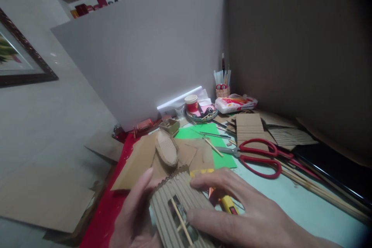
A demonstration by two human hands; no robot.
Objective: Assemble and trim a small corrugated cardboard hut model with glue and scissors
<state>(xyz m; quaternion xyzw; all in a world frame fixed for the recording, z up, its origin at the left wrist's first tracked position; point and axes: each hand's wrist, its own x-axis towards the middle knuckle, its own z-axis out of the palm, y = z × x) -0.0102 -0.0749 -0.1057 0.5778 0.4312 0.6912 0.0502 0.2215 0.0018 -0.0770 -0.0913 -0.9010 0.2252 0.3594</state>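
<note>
light: dim, uneven; white panel (145,54) paler, right panel (290,46) in shadow
glare: bright streak on rolled sheet (180,98)
blur: hands soft
edges: stretched, dark upper right corner

No text, label, brand, number or sign can be read; the red marks on the white packet (236,103), right of center in the frame, are too small and blurred.

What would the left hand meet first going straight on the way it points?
Probably the boat-shaped cardboard piece ahead of the left hand, though depth is unclear and the hand might pass above it.
</note>
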